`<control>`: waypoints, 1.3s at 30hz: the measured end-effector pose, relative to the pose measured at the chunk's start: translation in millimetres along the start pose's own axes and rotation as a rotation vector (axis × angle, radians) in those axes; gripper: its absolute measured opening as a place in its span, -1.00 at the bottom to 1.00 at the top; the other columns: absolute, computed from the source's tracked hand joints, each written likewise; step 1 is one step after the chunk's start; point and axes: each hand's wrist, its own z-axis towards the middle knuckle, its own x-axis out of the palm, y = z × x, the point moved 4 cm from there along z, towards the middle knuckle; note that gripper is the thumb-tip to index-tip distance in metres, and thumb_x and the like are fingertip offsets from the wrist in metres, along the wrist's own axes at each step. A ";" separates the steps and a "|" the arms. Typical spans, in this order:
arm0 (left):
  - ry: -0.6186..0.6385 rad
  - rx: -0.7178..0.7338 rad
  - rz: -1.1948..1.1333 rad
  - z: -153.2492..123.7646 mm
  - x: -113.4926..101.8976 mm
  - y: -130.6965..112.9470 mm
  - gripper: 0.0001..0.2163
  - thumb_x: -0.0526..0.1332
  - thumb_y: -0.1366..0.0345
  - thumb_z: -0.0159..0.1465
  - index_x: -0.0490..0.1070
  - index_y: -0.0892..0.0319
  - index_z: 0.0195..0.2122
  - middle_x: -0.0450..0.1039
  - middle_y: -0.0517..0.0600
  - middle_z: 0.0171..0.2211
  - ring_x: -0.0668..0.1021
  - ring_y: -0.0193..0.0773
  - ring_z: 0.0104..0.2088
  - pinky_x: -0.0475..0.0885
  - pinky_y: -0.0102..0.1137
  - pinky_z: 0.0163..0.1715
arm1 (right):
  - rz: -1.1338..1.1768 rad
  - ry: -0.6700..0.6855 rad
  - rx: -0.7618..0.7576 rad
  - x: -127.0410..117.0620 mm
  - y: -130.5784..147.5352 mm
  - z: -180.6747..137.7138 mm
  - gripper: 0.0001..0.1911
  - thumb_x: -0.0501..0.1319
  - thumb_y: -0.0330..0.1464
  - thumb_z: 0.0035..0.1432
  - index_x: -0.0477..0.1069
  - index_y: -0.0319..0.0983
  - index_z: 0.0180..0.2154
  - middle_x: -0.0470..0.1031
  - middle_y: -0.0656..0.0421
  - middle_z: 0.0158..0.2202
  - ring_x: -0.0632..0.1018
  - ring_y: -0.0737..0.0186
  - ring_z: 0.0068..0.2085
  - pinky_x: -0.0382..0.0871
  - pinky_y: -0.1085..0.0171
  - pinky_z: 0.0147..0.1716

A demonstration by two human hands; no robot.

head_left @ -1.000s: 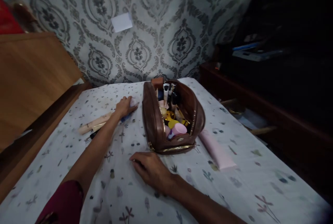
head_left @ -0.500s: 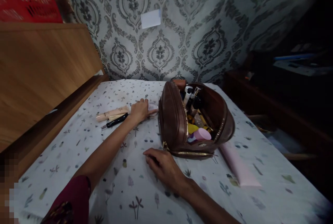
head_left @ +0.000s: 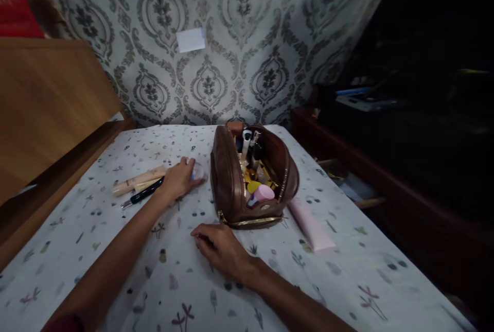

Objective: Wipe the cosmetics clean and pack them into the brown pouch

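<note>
My left hand (head_left: 179,179) reaches over the table left of the bag, its thumb and fingers closed around the near side of a small clear round case (head_left: 199,171). Beside that wrist lie a beige tube (head_left: 133,181) and a black pen-like stick (head_left: 144,193) with a silvery tip. My right hand (head_left: 222,249) rests on the cloth in front of the bag, fingers loosely curled, nothing visible in them. The brown makeup bag (head_left: 224,177) stands unzipped, holding several bottles and a pink-capped item (head_left: 264,193).
A pale pink tube (head_left: 312,226) lies right of the bag on the patterned tablecloth (head_left: 216,296). A wooden panel (head_left: 46,110) borders the left side; the patterned wall (head_left: 208,85) is behind. Dark furniture (head_left: 386,167) with an open compartment stands right.
The view has turned to the right, so the table and bag appear farther left. My left hand stays at the clear case; my right hand remains on the cloth, curled.
</note>
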 end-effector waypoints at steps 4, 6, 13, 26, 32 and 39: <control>0.006 -0.073 0.072 -12.8 -9.5 -0.7 -0.51 0.08 -0.08 0.31 0.27 0.18 0.09 0.38 0.20 0.00 0.58 0.08 -0.11 0.41 -0.20 -0.20 | 0.011 0.006 -0.002 -2.5 3.5 -0.5 -0.76 0.14 -0.47 0.22 0.56 -0.24 -0.15 0.64 0.13 -0.30 0.62 0.23 -0.29 0.42 0.34 -0.23; 0.058 -0.058 0.079 -21.2 -9.5 -2.2 -0.50 0.09 -0.10 0.29 0.30 0.18 0.08 0.40 0.18 -0.03 0.58 0.08 -0.14 0.40 -0.22 -0.23 | 0.014 0.012 -0.004 -3.0 4.3 -0.3 -0.76 0.14 -0.47 0.22 0.55 -0.25 -0.15 0.64 0.13 -0.30 0.61 0.24 -0.29 0.43 0.34 -0.23; 0.238 0.073 -0.134 -64.3 -11.5 6.1 -0.55 0.04 -0.18 0.28 0.41 0.14 -0.27 0.51 0.06 -0.35 0.58 0.00 -0.27 0.31 -0.31 -0.35 | -0.059 -0.095 -0.026 -7.8 9.2 -1.6 -0.72 0.11 -0.50 0.24 0.45 -0.25 -0.04 0.54 0.06 -0.12 0.57 0.18 -0.10 0.47 0.24 -0.06; -0.321 0.267 -0.493 -79.8 9.5 -20.0 -0.63 -0.01 0.05 0.41 0.39 0.15 0.04 0.50 0.10 -0.03 0.54 -0.10 -0.01 0.42 -0.22 0.04 | -0.072 -0.201 0.233 11.0 6.2 1.3 -0.23 0.10 -0.49 0.18 -0.06 -0.49 0.37 0.08 -0.28 0.37 0.11 -0.13 0.41 0.13 -0.11 0.34; -0.202 0.261 -0.368 -74.6 37.4 -21.4 -0.57 -0.11 0.04 0.45 0.39 0.14 0.11 0.47 0.12 0.02 0.50 -0.04 0.04 0.43 -0.09 0.05 | 0.023 -0.190 0.290 14.8 4.1 2.5 -0.22 0.08 -0.50 0.15 -0.07 -0.57 0.37 0.00 -0.25 0.41 0.06 -0.05 0.43 0.01 -0.05 0.38; -0.211 0.183 -0.360 -62.7 29.9 -9.2 -0.55 -0.10 -0.04 0.41 0.44 0.12 -0.04 0.48 0.08 -0.18 0.53 -0.04 -0.13 0.48 -0.15 -0.11 | 0.087 -0.223 0.209 7.7 10.0 -1.7 -0.25 0.07 -0.51 0.19 -0.07 -0.45 0.39 0.08 -0.18 0.39 0.12 0.04 0.41 0.07 -0.02 0.37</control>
